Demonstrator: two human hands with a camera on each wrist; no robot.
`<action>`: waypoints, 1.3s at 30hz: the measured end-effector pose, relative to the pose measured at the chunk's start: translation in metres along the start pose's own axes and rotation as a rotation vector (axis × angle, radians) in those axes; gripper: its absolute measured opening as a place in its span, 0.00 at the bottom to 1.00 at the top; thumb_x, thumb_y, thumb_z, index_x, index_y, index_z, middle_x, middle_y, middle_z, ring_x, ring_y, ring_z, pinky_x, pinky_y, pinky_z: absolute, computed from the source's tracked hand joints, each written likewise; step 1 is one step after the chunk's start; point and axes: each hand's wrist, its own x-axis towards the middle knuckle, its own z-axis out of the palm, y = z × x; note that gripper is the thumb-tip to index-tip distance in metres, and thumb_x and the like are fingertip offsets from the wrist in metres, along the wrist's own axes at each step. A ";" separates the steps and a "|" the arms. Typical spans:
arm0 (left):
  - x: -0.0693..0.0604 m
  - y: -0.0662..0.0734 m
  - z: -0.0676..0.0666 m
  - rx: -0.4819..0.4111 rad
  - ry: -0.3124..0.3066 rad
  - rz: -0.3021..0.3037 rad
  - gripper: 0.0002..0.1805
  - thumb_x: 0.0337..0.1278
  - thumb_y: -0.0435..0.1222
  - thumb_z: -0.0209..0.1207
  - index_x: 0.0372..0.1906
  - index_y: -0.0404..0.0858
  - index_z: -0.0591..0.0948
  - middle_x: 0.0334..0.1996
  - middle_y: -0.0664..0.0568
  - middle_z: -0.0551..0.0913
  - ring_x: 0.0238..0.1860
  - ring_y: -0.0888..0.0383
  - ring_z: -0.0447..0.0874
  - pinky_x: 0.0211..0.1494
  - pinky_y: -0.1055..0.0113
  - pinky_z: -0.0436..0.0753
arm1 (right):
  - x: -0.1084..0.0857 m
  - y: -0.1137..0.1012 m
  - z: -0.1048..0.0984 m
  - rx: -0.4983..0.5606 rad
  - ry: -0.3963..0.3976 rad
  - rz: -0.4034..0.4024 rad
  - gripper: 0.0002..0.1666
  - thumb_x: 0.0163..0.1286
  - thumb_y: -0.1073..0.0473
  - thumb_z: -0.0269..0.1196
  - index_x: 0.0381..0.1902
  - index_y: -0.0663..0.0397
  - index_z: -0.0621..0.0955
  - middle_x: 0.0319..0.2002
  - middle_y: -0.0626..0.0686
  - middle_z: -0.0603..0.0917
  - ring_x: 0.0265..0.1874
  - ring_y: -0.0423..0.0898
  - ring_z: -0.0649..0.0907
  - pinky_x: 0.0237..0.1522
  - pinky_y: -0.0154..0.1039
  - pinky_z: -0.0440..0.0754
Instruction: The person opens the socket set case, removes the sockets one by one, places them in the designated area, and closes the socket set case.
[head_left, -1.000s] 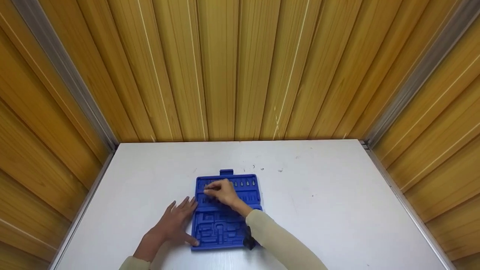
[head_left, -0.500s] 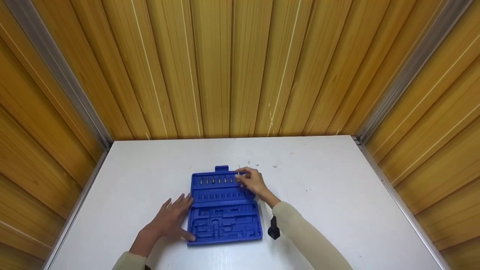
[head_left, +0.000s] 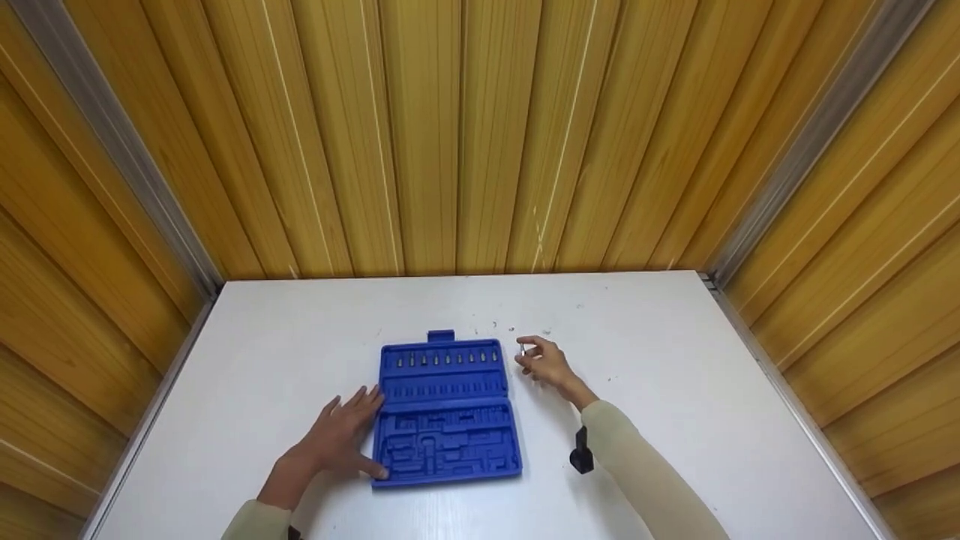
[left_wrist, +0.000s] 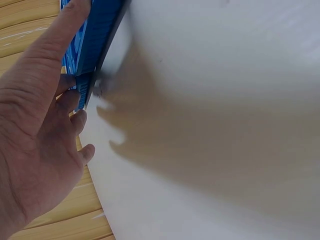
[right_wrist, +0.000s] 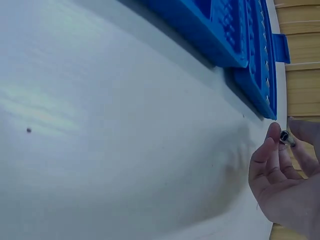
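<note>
Step in hand looks like single-piece handling: right hand (head_left: 549,365) pinches a small metal socket (right_wrist: 286,137) between thumb and fingers, just off the right side of the open blue tool case (head_left: 442,406). Row of metal pieces (head_left: 448,359) sits in the case's far half. Left hand (head_left: 341,435) has fingers spread at the case's left edge, thumb on the near-left corner. Next move likely calls for a firm pinch and a steady case. Surface: white table (head_left: 637,420), some dark marks. Room: yellow wood-grain walls (head_left: 420,135), grey corner strips (head_left: 817,142).
</note>
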 end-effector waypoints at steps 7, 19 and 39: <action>0.002 0.001 -0.002 -0.007 -0.025 -0.020 0.73 0.25 0.63 0.80 0.78 0.30 0.59 0.80 0.35 0.56 0.82 0.35 0.49 0.81 0.31 0.45 | 0.000 0.015 -0.007 -0.031 -0.019 -0.041 0.26 0.69 0.71 0.62 0.64 0.76 0.75 0.35 0.60 0.84 0.25 0.42 0.84 0.21 0.27 0.75; 0.002 0.000 0.000 -0.021 -0.008 -0.017 0.74 0.22 0.63 0.81 0.77 0.30 0.61 0.79 0.34 0.58 0.81 0.35 0.52 0.81 0.31 0.47 | 0.006 0.029 -0.004 -0.255 0.038 -0.273 0.22 0.64 0.68 0.70 0.54 0.76 0.82 0.36 0.64 0.86 0.35 0.51 0.85 0.38 0.33 0.81; 0.001 0.003 -0.004 -0.019 -0.030 0.005 0.73 0.26 0.60 0.82 0.77 0.27 0.59 0.79 0.31 0.56 0.81 0.33 0.51 0.81 0.30 0.47 | 0.005 0.022 -0.003 -0.404 -0.013 -0.302 0.24 0.63 0.68 0.68 0.56 0.77 0.79 0.37 0.64 0.80 0.35 0.52 0.79 0.43 0.45 0.80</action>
